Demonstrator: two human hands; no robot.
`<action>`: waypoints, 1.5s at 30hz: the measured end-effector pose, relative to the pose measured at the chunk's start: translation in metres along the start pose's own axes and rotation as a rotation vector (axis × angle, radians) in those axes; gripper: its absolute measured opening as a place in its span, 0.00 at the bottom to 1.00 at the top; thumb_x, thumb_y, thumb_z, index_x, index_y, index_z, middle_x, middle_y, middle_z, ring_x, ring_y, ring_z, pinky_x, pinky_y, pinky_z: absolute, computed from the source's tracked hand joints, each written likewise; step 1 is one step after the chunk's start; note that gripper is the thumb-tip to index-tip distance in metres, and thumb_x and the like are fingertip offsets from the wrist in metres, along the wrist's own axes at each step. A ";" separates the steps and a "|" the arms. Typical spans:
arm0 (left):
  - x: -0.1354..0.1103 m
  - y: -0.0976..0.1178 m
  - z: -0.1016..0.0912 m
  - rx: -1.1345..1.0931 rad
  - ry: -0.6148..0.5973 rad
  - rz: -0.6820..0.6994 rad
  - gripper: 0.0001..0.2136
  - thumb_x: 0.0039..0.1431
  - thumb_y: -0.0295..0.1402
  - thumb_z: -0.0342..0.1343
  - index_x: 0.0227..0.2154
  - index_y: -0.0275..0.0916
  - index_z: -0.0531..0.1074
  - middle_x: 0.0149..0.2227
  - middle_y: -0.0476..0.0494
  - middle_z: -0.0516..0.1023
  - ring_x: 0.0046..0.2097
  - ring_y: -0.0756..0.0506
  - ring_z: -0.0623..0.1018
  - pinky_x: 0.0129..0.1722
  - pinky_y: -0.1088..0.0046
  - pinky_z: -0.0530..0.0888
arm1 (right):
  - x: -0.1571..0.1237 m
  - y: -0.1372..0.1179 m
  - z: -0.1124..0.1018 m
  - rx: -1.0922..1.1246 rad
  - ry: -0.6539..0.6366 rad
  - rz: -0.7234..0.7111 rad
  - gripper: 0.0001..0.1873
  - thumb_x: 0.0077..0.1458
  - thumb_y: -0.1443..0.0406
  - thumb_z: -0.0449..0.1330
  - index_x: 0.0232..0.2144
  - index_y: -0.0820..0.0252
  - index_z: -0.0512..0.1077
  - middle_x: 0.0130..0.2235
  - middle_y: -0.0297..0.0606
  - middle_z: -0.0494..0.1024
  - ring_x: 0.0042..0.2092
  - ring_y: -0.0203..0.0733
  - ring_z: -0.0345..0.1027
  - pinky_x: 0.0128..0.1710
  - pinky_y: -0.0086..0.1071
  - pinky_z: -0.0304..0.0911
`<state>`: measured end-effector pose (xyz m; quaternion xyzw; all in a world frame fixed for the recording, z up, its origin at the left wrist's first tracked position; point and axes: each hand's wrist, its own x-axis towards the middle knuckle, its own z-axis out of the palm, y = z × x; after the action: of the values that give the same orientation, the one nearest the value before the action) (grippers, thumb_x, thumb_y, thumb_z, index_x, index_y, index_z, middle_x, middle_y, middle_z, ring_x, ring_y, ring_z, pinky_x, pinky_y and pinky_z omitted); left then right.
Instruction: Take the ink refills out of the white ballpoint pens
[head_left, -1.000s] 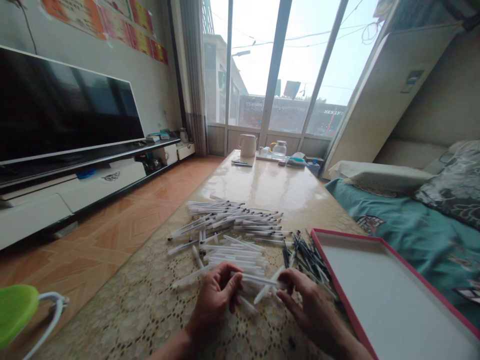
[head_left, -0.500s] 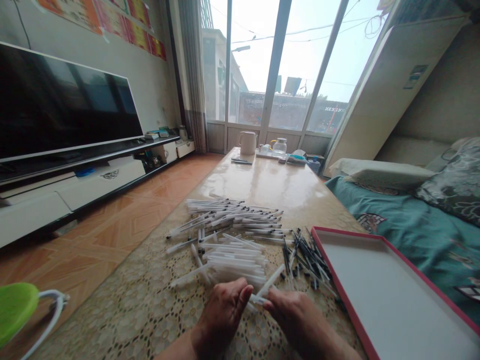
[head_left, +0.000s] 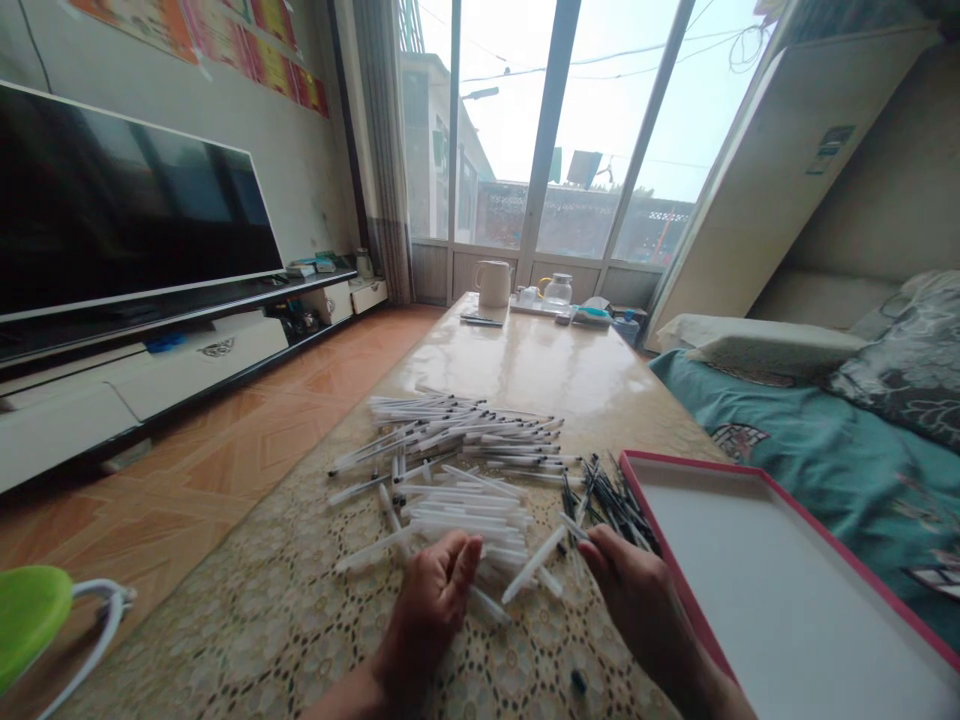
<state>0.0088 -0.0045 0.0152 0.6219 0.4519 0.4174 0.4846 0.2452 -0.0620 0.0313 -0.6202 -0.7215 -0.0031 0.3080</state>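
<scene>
My left hand (head_left: 442,585) is closed, thumb pressed to the fingers, in front of a pile of white pen barrels (head_left: 469,510); whatever it holds is hidden. A loose barrel (head_left: 489,606) lies beside its fingers. My right hand (head_left: 630,575) pinches a short clear pen part (head_left: 574,526) near the black pen refills (head_left: 619,500). Between my hands, another white barrel (head_left: 532,566) rests at a slant. Behind the pile lie several pens with dark tips (head_left: 450,425). A small black cap (head_left: 577,682) sits near the table's front edge.
A shallow white box with a red rim (head_left: 694,610) stands at the right. At the table's far end are a beige jug (head_left: 493,284), a glass pot (head_left: 559,290) and a tissue pack (head_left: 592,314). A green seat (head_left: 34,625) is at lower left.
My hands have parted: the right moved right and up toward the refills, the left slightly left. The barrel that was between them lies on the table, and a black cap now shows in front.
</scene>
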 end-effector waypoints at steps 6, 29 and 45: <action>0.006 -0.001 -0.001 -0.098 0.138 0.005 0.11 0.54 0.41 0.55 0.35 0.39 0.68 0.18 0.54 0.68 0.20 0.49 0.71 0.19 0.77 0.68 | 0.001 -0.022 0.014 0.037 -0.090 -0.037 0.18 0.63 0.59 0.43 0.23 0.56 0.59 0.20 0.30 0.65 0.21 0.33 0.60 0.22 0.24 0.50; 0.010 0.000 -0.001 -0.508 -0.223 -0.221 0.14 0.44 0.40 0.64 0.29 0.34 0.73 0.18 0.50 0.74 0.18 0.52 0.72 0.15 0.81 0.67 | 0.000 -0.032 0.025 0.352 -0.130 0.049 0.22 0.64 0.56 0.39 0.26 0.59 0.66 0.21 0.32 0.69 0.23 0.34 0.64 0.25 0.24 0.54; 0.014 -0.004 -0.004 -0.622 -0.102 -0.273 0.15 0.43 0.40 0.66 0.27 0.34 0.71 0.20 0.49 0.76 0.18 0.53 0.73 0.17 0.81 0.68 | -0.001 -0.021 0.025 0.628 -0.179 0.156 0.16 0.60 0.58 0.50 0.25 0.61 0.68 0.22 0.32 0.70 0.22 0.32 0.62 0.24 0.24 0.57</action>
<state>0.0073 0.0101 0.0133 0.3983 0.3573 0.4348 0.7243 0.2155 -0.0587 0.0188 -0.5463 -0.6616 0.2974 0.4187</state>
